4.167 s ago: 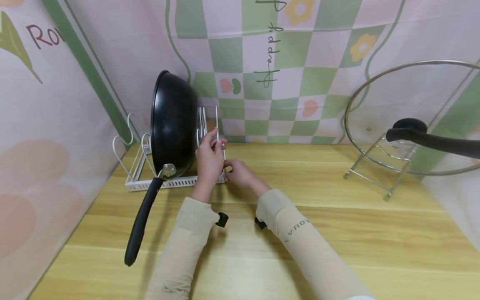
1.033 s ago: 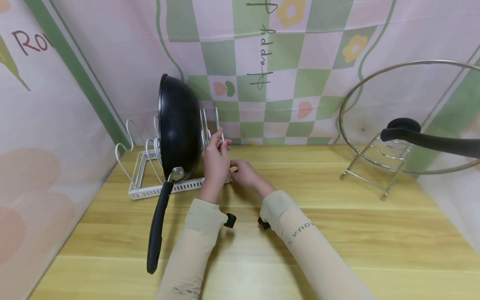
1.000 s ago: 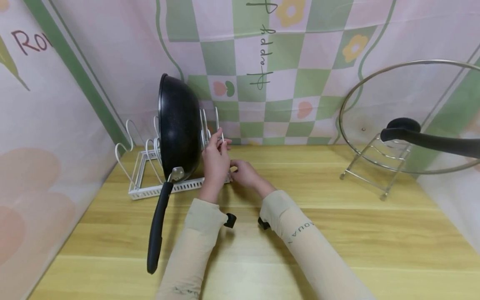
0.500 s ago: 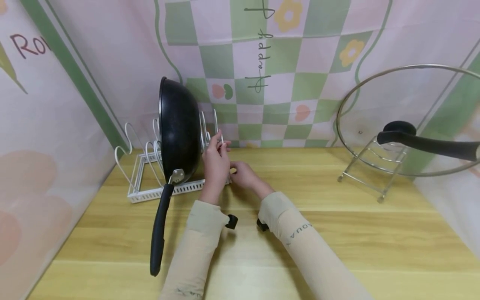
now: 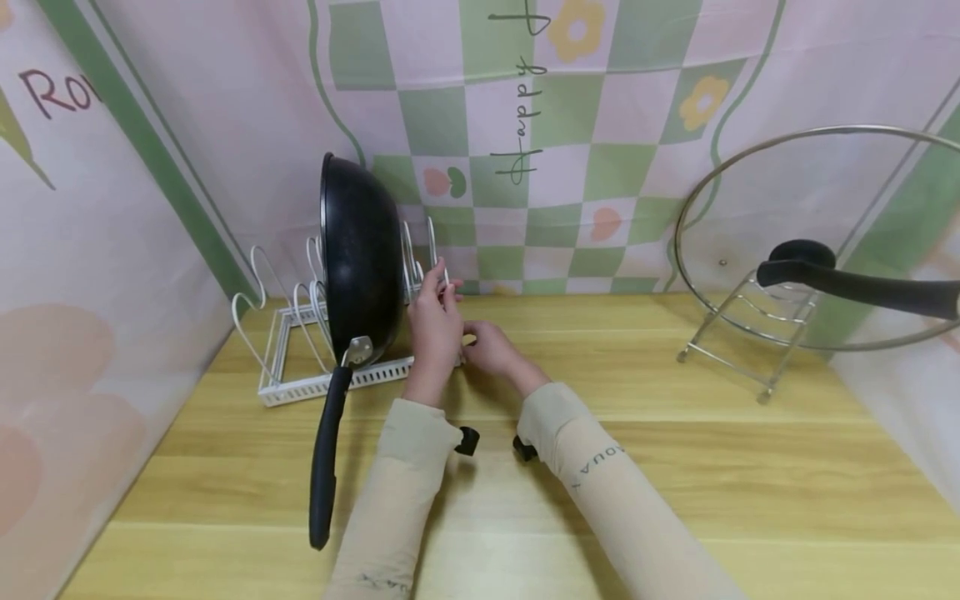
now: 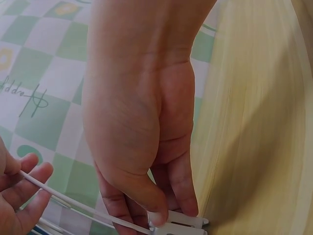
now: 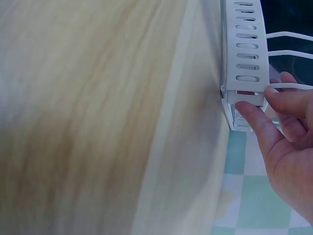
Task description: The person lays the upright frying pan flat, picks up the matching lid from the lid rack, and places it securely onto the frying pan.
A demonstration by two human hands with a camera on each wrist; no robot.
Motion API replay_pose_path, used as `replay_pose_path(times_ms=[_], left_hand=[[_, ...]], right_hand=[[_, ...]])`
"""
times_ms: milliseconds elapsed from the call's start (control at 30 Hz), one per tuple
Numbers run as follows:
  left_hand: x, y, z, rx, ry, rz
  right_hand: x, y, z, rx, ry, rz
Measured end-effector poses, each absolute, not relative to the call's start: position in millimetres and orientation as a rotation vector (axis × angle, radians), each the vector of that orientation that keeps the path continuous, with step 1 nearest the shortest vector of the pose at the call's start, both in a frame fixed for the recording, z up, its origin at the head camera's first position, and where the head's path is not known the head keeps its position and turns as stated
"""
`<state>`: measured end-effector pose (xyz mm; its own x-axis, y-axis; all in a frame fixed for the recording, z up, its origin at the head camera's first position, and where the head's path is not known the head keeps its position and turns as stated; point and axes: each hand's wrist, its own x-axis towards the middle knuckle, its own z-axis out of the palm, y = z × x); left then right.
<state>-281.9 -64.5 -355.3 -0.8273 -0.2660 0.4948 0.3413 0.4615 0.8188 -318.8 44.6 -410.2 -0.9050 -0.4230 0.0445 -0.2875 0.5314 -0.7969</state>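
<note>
A black wok [image 5: 360,258] stands on its side in a white pan rack [image 5: 382,372], its black handle [image 5: 324,458] pointing toward the person. At the rack's right end, my left hand [image 5: 435,329] pinches the last white wire divider [image 5: 432,237]. The left wrist view shows these left fingers [image 6: 34,183] on the thin wire. Lower down, my right hand [image 5: 491,350] holds the rack's end corner. In the right wrist view, the right thumb and fingers [image 7: 257,120] grip the end of the slotted rail [image 7: 247,56], where the wire meets it. My left hand hides part of the rack.
On the right, a large glass lid [image 5: 720,167] with a black handle [image 5: 862,283] leans in a small metal stand [image 5: 731,358]. A patterned cloth [image 5: 555,200] rises behind the wooden table [image 5: 675,483]. Black wrist cameras [image 5: 467,441] sit at the sleeves.
The wok and rack have shifted slightly to the right, and the wok's handle has swung rightward, closer to my left forearm. Both hands keep their places at the rack's right end.
</note>
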Motion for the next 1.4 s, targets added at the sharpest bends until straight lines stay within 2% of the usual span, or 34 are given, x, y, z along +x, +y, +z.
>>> replay_pose_path(times_ms=[1400], left_hand=[[-287.7, -62.1, -355.9, -0.029, -2.155, -1.345]], right_hand=[[-320.3, 41.9, -410.2, -0.568, 2.591, -1.389]])
